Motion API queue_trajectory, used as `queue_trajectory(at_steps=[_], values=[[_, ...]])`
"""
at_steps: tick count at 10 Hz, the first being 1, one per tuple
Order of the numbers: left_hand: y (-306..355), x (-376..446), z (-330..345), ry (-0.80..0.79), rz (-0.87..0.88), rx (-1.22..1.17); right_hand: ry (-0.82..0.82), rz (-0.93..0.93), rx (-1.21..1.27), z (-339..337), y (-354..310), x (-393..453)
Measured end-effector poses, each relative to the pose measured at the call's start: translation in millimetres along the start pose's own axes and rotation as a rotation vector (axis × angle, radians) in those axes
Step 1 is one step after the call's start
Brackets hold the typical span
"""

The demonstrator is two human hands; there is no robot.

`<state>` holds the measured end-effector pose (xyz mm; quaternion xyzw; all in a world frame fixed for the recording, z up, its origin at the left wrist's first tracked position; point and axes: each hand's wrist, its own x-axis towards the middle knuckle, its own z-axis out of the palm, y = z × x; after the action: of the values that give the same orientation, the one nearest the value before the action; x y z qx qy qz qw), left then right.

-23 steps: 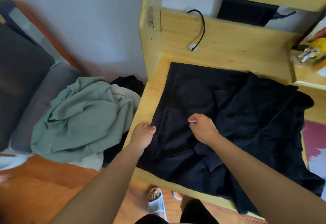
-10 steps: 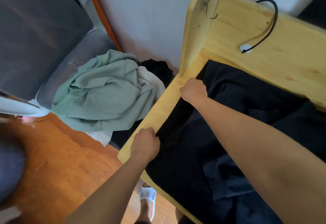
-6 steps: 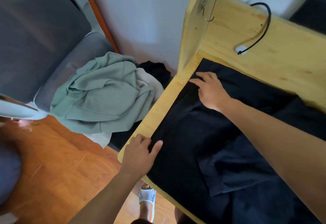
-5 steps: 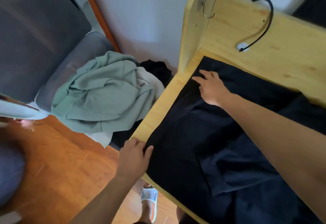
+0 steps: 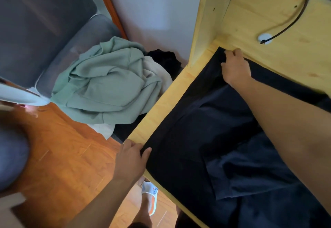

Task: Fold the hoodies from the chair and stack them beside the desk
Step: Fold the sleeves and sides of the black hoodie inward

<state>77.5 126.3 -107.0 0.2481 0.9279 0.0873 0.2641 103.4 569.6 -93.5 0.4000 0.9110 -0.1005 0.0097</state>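
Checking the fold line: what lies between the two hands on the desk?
In the head view, only the dark hoodie's left edge runs from the left hand to the right hand; both pinch it.

Matt black cloth hoodie [image 5: 206, 138] on a smooth pale wood desk [image 5: 161, 105]; glossy wooden floor [image 5: 59, 156].

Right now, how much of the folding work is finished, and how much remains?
Done: nothing folded or stacked is in view. In hand: the black hoodie lies spread on the desk; the left hand pinches its near corner, and the right hand grips its far corner. Left: the green hoodie and other crumpled garments sit on the chair, unfolded.
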Motion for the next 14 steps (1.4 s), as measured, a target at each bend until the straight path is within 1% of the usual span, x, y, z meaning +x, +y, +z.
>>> queue_trajectory(at_steps=[1, 2, 3, 4, 5, 6, 7, 8, 9, 10, 11, 12, 13, 14], values=[[-5.1, -1.8, 5.7, 0.068, 0.026, -0.023, -0.072, 0.046, -0.001, 3.9, -5.8, 19.6], [-5.3, -9.7, 6.2, 0.131, 0.046, -0.107, -0.071, 0.076, -0.027, 9.1, -5.3, 30.9], [-12.0, -20.3, 4.8, 0.114, 0.039, -0.170, -0.105, -0.016, -0.184, 6.0, -5.3, 39.1], [-20.4, -23.1, 4.3, 0.105, 0.025, -0.138, -0.019, 0.016, -0.252, -4.0, 0.8, 46.2], [-19.2, -21.2, 3.4, 0.104, 0.020, -0.100, -0.056, 0.035, -0.094, -5.0, -7.6, 41.2], [-11.7, -23.5, -2.7, 0.138, 0.014, -0.113, -0.149, 0.073, 0.106, -3.3, -31.8, -7.1], [4.3, -30.8, -8.3, 0.245, 0.220, -0.010, 0.069, -0.094, 0.210, 1.9, -50.9, -103.6], [7.2, -33.1, 5.9, 0.120, 0.753, 0.287, 0.115, -0.130, 0.291, 8.5, -49.6, -233.0], [-14.8, -18.3, 20.7, -0.021, 0.941, 0.509, 0.125, 0.090, 0.221, 16.7, -26.3, -351.9], [-20.3, -15.8, 16.0, -0.015, 0.901, 0.556, 0.212, 0.475, 0.215, 21.9, 4.8, -460.1], [-13.6, -46.1, 8.2, 0.152, 0.740, 0.332, 0.297, 1.049, 0.416, 24.1, 26.3, -543.7], [-6.8, -75.6, 2.8, -0.036, 0.431, -0.150, 0.323, 1.491, 0.779, 25.2, 38.2, -576.7], [-5.2, -76.2, 13.3, -0.414, 0.333, 0.112, 0.493, 1.649, 1.259, 19.8, 49.6, -570.9], [-11.5, -53.0, 15.1, -0.358, 0.917, 1.144, 0.605, 1.741, 1.588, 26.8, 54.1, -566.4]])
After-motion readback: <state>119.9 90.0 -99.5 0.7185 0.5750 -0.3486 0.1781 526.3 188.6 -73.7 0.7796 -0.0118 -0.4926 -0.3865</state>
